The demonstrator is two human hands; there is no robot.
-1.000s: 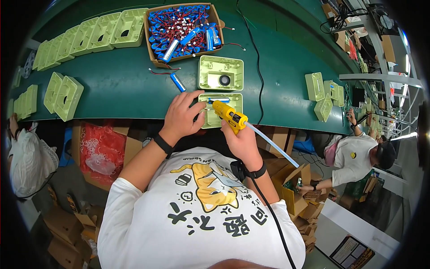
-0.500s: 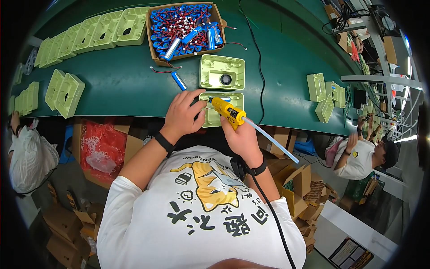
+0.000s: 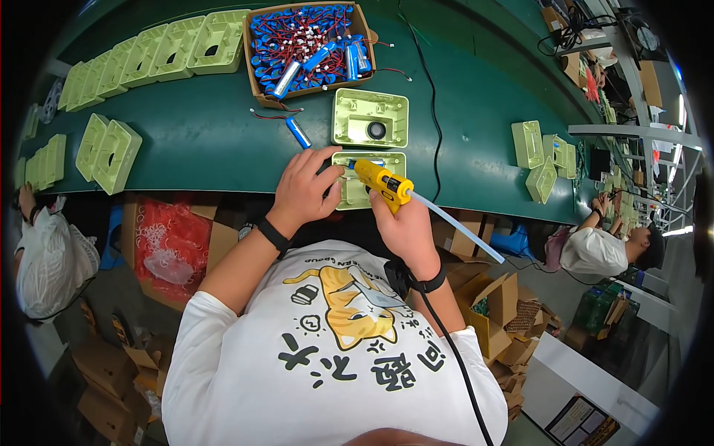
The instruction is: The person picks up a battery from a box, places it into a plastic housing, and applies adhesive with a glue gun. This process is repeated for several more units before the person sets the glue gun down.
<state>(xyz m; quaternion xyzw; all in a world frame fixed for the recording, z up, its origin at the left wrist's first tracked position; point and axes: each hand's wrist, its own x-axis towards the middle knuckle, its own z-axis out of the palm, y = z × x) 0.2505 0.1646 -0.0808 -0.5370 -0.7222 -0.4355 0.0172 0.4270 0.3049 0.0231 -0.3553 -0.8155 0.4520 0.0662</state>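
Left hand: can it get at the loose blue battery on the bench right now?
Probably yes: the loose blue battery lies on the green bench just beyond the left hand, nothing visible between; the hand is at the nearer pale green shell.

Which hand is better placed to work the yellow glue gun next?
The right hand, I'd judge: it holds the yellow glue gun, its front end over a green case. The left hand is at that case's left edge.

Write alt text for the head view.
Right hand holds a yellow glue gun over a green case containing a blue battery; left hand rests at the case's left edge. A cardboard box of wired batteries stands beyond.
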